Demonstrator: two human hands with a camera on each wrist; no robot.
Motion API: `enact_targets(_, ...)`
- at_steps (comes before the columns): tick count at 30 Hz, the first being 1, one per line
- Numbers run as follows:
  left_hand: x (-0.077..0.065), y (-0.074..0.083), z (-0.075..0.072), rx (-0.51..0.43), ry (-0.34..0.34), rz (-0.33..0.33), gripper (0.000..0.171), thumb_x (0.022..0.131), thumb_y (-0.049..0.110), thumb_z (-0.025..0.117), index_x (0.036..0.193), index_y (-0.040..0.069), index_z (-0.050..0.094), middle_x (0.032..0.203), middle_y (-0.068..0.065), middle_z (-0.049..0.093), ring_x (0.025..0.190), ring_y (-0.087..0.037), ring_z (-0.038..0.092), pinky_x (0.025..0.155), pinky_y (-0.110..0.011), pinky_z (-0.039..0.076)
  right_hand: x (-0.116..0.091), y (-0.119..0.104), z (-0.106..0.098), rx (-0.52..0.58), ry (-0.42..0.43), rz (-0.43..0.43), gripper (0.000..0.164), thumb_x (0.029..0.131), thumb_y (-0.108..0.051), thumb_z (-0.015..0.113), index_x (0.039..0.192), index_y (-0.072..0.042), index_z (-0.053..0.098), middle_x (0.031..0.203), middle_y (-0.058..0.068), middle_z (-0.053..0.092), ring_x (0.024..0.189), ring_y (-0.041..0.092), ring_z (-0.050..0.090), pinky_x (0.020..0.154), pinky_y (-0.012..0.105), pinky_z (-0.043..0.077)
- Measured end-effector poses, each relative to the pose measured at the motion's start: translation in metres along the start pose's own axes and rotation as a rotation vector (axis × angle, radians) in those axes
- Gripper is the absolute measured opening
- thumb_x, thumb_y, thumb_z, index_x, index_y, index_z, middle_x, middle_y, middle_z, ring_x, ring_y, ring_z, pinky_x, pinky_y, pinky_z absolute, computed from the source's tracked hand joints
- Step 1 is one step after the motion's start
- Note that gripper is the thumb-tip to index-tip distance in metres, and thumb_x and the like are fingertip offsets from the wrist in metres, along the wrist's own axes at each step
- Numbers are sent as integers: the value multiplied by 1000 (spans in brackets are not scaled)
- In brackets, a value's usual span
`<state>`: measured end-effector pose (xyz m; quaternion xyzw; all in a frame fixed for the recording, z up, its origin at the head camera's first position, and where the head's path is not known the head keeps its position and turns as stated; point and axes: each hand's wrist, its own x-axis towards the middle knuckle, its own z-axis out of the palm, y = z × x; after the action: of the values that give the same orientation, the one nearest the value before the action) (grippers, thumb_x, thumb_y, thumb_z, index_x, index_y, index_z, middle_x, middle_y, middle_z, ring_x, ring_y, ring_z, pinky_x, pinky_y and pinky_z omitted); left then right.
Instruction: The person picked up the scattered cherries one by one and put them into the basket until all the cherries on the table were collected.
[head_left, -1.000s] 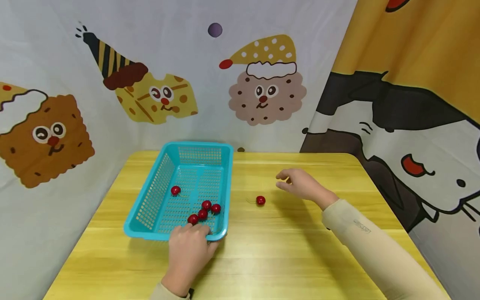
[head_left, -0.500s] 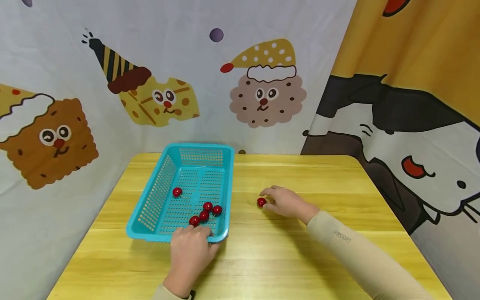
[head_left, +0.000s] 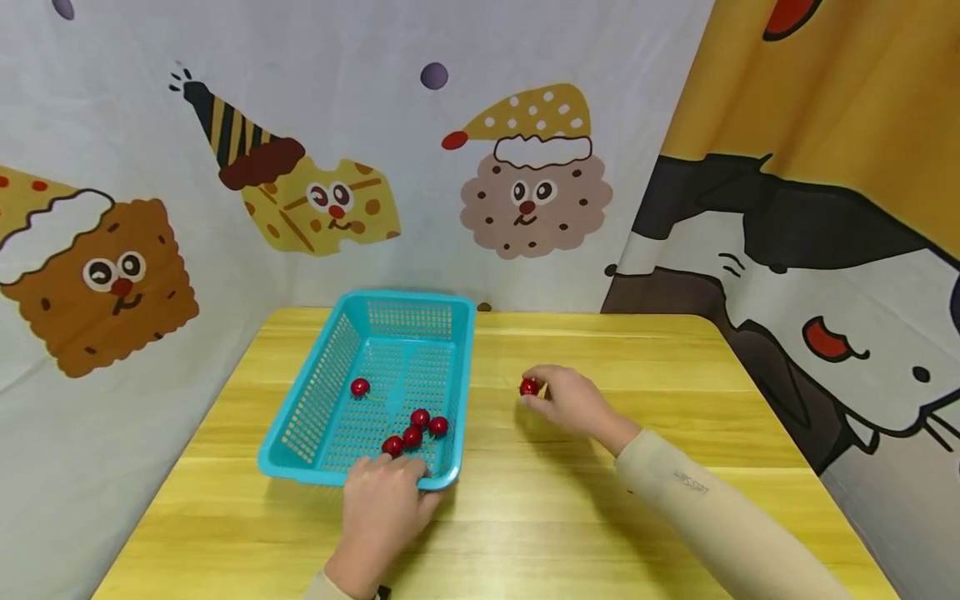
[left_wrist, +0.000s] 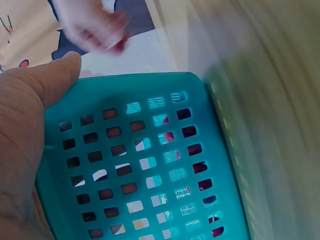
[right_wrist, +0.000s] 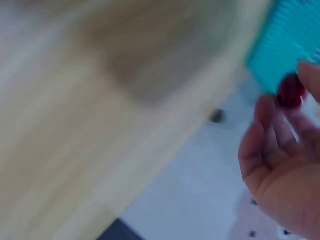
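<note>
My left hand point(head_left: 382, 504) grips the near rim of a blue perforated plastic basket point(head_left: 270, 454), fingers over the edge and thumb on the outer side. In the left wrist view the thumb lies along the basket wall point(left_wrist: 125, 150). Inside the basket are several red cherries point(head_left: 412, 437), most grouped near the front right, with one cherry point(head_left: 360, 387) farther left. To the right of the basket, my right hand point(head_left: 573, 402) pinches a cherry point(head_left: 528, 387) between thumb and fingers, off the table. The right wrist view shows that cherry point(right_wrist: 291, 91) at the fingertips.
The basket stands on the left part of a yellow wood-grain table point(head_left: 600, 350). Behind the table hangs a white cloth point(head_left: 420, 167) with cartoon prints. A yellow printed curtain point(head_left: 840, 100) hangs at the right.
My right hand has come left and down to the cherry on the table, pinched it and lifted it slightly. The left hand keeps its hold on the basket rim.
</note>
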<state>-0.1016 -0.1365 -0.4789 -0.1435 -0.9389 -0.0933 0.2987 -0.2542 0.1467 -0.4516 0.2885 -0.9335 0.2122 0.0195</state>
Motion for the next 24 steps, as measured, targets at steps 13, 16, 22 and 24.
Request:
enact_targets(13,18,29,16,-25,-20,26,49,75,64,72,66,17,62,56,3,57,52,-22,49,50,-38,37,39,-99,-6,-251,-8,-275,37,90,-43,69,115,-16,68,103,-5,69,97,19,57,90,46,43)
enact_targets(16,23,38,20,-18,-41,29,52,75,67,70,72,15,65,60,1,60,56,-23,51,52,-38,39,41,-98,5,-359,-97,-225,36,89,-46,70,114,-20,69,103,-5,70,103,23,54,96,50,39)
enact_targets(22,31,47,21,-37,-88,47,55,77,69,68,85,14,69,71,1,65,64,-22,54,59,-38,44,36,-90,6,-337,-103,-227,39,87,-44,72,118,-20,70,111,-3,70,110,25,53,100,52,36)
enact_targets(24,31,47,19,-90,-107,72,56,79,68,67,95,14,69,84,1,67,76,-22,57,68,-40,47,30,-83,1,-272,-53,-249,38,89,-41,72,119,-17,69,116,-1,68,113,24,52,100,50,38)
